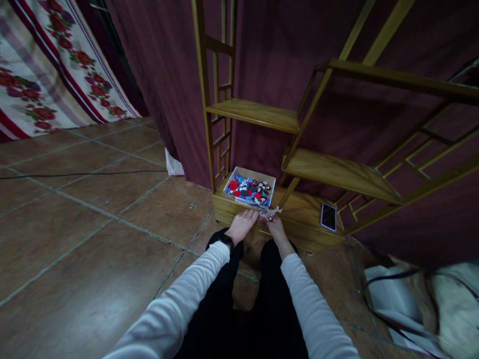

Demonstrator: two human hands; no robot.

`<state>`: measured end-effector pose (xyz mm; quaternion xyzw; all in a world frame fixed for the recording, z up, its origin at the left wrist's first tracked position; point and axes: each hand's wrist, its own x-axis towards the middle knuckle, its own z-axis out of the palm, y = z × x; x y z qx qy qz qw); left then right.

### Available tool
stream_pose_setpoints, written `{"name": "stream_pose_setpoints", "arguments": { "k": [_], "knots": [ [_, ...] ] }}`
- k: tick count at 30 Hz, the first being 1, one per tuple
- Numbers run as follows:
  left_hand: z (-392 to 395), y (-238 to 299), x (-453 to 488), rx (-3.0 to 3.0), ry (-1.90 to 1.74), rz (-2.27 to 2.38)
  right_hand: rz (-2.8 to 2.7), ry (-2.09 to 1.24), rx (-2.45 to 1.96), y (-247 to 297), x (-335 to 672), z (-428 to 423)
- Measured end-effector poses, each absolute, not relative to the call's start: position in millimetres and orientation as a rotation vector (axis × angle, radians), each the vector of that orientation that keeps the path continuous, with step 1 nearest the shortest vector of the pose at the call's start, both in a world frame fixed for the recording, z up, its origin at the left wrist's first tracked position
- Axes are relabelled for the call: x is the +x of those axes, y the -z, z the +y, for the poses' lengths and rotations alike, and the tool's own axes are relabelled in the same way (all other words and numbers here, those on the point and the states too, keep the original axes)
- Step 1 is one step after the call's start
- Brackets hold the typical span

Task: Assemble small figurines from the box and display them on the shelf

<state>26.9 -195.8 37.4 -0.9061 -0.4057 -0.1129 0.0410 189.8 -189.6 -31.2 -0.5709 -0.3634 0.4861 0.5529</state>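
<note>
A crinkled, shiny plastic wrapper [268, 214] is bunched between my two hands at the front edge of the low wooden shelf. My left hand [243, 225], with a dark band on the wrist, has its fingers closed at the wrapper's left side. On the right side, my right hand [276, 228] pinches the same wrapper. Just beyond them stands a shallow white box [272, 192] holding several small colourful figures [251, 189], some with red and dark round parts. My fingertips are partly hidden by the wrapper and the backs of my hands.
The wooden shelf unit [254, 113] rises in front of me. A phone [328, 217] lies on its base to the right. Dark red cloth [262, 60] hangs behind. Bags [452, 304] sit at lower right. A black cable [82, 174] crosses the tiled floor [93, 259].
</note>
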Motion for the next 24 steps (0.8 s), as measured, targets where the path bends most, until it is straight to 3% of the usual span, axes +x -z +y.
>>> {"name": "stream_pose_setpoints", "arguments": {
  "k": [24],
  "knots": [
    [-196.9,-36.4,29.7,-2.69,0.334,-1.194,-0.83,-1.143,-1.415,37.7,192.0,-186.3]
  ]
}}
